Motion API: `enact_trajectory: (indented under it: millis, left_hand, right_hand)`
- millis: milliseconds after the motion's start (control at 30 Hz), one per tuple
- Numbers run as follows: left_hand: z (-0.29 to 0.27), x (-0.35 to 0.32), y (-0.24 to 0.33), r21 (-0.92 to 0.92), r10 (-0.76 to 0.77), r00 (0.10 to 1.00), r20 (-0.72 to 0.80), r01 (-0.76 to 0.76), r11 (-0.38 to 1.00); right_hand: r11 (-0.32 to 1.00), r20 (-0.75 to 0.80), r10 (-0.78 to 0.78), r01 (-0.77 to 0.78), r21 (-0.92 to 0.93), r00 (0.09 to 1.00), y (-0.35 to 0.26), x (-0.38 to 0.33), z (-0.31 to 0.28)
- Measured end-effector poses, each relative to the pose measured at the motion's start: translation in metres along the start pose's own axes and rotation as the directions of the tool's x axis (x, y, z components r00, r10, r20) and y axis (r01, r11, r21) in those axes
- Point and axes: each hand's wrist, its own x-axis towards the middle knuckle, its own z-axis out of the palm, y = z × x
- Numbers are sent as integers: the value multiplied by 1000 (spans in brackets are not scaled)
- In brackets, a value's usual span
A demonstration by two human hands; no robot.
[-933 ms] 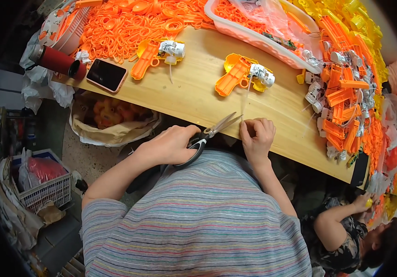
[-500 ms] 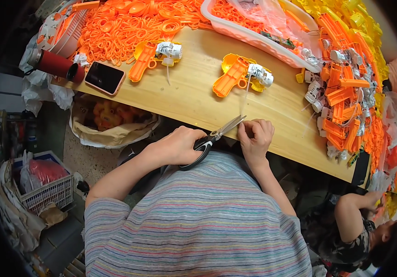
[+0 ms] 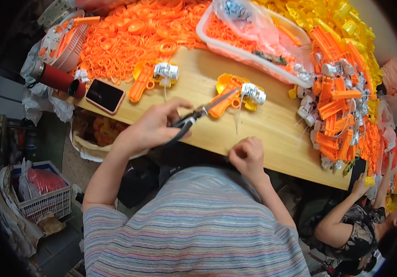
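Note:
My left hand point(image 3: 154, 124) is closed round the black handles of a pair of scissors point(image 3: 184, 124). Their blades point up and right, in line with the near toy-gun assembly point(image 3: 226, 99), which has orange, yellow and white parts. From that assembly a thin pale strip point(image 3: 237, 122) stretches toward the table's front edge. My right hand point(image 3: 247, 159) is just past the strip's end, fingers curled together; whatever is in them, if anything, is hidden. Farther left lies a second, similar toy-gun assembly point(image 3: 150, 81).
Heaps of orange parts point(image 3: 129, 37) line the back. A white plastic tub point(image 3: 254, 64) stands behind the assemblies, and orange-and-white assemblies point(image 3: 337, 106) pile up on the right. A phone point(image 3: 105, 95) and red flask point(image 3: 55, 76) lie left. A co-worker point(image 3: 351, 221) sits lower right.
My left hand has lifted the scissors forward and left, away from my right hand. My right hand has drawn back toward me. The co-worker's arm now reaches up with a yellow piece.

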Motion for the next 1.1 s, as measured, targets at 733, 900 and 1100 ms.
enact_trajectory:
  millis: [733,900,1100]
  left_hand:
    - [-89,213,88,893,171,985,-11,-68,445]
    - [-80,193,77,899,347,935,-72,-90,429]
    - [-26,164,66,729,877,479,25,-609,312]
  right_hand:
    - [883,-27,292,-281,-377,956,177,255,-98]
    - [555,-17,550,-380,-740,835,190,281,-82]
    - [537,-54,481,-342,-771,875,207,274,-73]
